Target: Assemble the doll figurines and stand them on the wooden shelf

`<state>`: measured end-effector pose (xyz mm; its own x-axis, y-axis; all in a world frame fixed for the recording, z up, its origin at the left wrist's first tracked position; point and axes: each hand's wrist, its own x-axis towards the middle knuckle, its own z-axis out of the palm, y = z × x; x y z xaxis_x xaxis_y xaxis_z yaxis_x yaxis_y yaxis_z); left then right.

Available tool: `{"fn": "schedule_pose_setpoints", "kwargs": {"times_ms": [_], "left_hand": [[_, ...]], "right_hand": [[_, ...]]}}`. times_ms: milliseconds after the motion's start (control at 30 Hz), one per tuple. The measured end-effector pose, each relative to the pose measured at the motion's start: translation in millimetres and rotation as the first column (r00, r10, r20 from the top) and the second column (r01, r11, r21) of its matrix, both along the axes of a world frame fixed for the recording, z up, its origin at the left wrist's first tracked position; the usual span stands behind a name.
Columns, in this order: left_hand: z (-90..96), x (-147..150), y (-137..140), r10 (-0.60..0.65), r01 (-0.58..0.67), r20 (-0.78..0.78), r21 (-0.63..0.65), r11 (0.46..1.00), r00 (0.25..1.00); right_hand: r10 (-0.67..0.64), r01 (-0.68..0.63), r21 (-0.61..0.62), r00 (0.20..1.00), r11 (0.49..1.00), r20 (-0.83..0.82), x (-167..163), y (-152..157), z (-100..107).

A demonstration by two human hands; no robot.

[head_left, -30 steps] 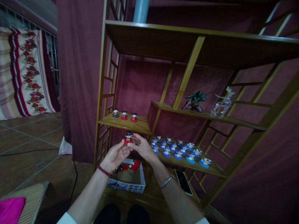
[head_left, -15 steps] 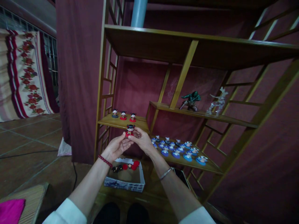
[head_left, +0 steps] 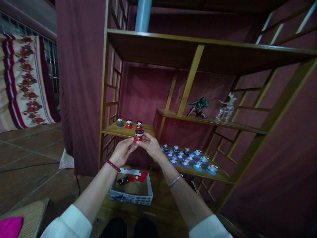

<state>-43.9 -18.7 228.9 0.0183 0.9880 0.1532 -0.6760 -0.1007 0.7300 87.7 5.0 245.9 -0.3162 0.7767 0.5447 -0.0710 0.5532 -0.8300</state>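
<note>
Between my two hands is a small black-haired figurine (head_left: 139,134) on a red base, upright and facing me. My left hand (head_left: 123,150) pinches the base from the left, while my right hand (head_left: 150,145) grips it from the right. Just behind it, three similar figurines stand in a row on the left wooden shelf (head_left: 111,131): one with a dark base (head_left: 120,121), a red-based one (head_left: 128,124) in the middle, and another red-based one (head_left: 139,125) partly hidden. Below my hands, an open cardboard box (head_left: 131,198) contains more red and black figurine pieces (head_left: 137,178).
Several blue and purple figurines (head_left: 185,162) stand on the lower right shelf (head_left: 223,177). Above them, a dark green figure (head_left: 199,107) and a clear figure (head_left: 226,107) occupy a higher ledge. A blue cylinder (head_left: 143,16) stands on the top shelf. A purple curtain (head_left: 81,86) hangs at left.
The held figurine has risen slightly closer to the shelf edge, now overlapping the rightmost standing figurine. My view has shifted a little; both hands keep their hold.
</note>
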Motion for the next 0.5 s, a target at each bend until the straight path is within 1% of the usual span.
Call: {"fn": "schedule_pose_setpoints", "kwargs": {"times_ms": [167,267,333,400,433,500], "left_hand": [[9.5,4,-1,0.066,-0.061,-0.095,0.058,0.996,0.993],[10.8,8,2,0.159,-0.139,-0.191,0.113,0.984,0.968],[9.1,10,8,0.244,-0.202,-0.282,0.169,0.965,0.928],[6.7,11,15,0.344,-0.261,-0.409,0.245,0.934,0.845],[5.9,11,17,0.399,-0.281,-0.493,0.298,0.912,0.773],[5.9,9,21,0.535,-0.303,-0.632,0.444,0.843,0.560]], "right_hand": [[-0.045,0.045,0.000,0.999,0.999,-0.013,1,5,7],[-0.038,0.038,0.006,0.999,0.999,-0.027,2,8,10],[-0.042,0.042,0.016,0.999,0.999,-0.032,3,11,10],[-0.059,0.060,0.021,0.998,0.998,-0.036,3,15,10],[-0.065,0.066,0.022,0.997,0.998,-0.037,3,17,10],[-0.073,0.074,0.027,0.997,0.997,-0.038,4,22,10]]}}
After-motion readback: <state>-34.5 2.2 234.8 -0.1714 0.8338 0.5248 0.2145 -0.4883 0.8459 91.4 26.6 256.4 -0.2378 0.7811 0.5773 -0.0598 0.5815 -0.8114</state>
